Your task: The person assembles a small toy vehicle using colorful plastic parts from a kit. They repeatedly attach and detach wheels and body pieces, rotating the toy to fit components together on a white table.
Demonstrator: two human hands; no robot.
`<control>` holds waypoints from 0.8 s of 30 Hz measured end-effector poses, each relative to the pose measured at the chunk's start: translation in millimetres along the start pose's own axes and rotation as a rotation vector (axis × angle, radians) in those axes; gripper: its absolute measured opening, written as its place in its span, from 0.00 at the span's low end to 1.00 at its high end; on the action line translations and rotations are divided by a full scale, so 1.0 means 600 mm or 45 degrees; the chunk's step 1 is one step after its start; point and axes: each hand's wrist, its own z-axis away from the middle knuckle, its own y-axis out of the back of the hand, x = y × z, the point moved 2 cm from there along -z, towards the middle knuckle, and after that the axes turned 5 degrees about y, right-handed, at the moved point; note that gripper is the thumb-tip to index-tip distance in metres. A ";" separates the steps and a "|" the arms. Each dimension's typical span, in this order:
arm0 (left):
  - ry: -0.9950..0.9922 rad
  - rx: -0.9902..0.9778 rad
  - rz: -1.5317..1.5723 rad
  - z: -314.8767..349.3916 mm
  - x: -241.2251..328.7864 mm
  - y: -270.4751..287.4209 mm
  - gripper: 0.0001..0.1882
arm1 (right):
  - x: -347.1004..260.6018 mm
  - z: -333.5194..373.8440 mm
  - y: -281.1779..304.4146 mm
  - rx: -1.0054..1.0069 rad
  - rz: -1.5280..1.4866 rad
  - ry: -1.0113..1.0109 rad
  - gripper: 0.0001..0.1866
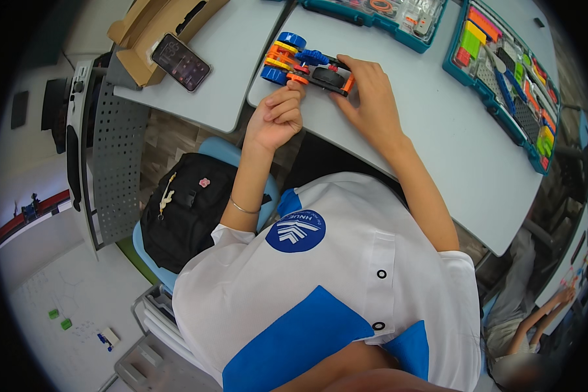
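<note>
toy vehicle [312, 58] has its orange bar [350, 83] partly hidden by right fingers [359, 65].

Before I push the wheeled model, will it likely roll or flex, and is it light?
The model would probably roll on its round blue wheels, if they turn freely. Its black frame looks like rigid plastic, so it should flex little. Its slim, open build suggests it is fairly light.

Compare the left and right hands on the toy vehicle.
Fingers: the left hand has mostly curled fingers; the right hand has its fingers more extended.
Contact: the left hand is at the small orange disc; the right hand spans the end with the orange bar.
Wrist: left wears a thin bangle; right shows none.
Shared: both bare, both on the toy vehicle.
</note>
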 end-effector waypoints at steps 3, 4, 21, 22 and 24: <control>0.005 0.050 0.033 -0.005 -0.008 -0.001 0.14 | -0.002 -0.002 0.004 -0.014 0.043 0.009 0.41; 0.005 0.059 0.043 -0.007 -0.011 -0.002 0.14 | -0.006 -0.005 0.005 -0.006 0.070 0.060 0.43; 0.108 0.000 0.146 -0.012 -0.038 0.013 0.16 | 0.005 -0.012 0.010 0.019 -0.338 -0.018 0.28; 0.113 -0.004 0.153 -0.012 -0.038 0.014 0.16 | 0.002 -0.010 0.011 -0.017 -0.384 -0.086 0.27; 0.102 0.000 0.137 -0.012 -0.038 0.014 0.16 | 0.002 -0.008 0.009 -0.025 -0.397 -0.123 0.28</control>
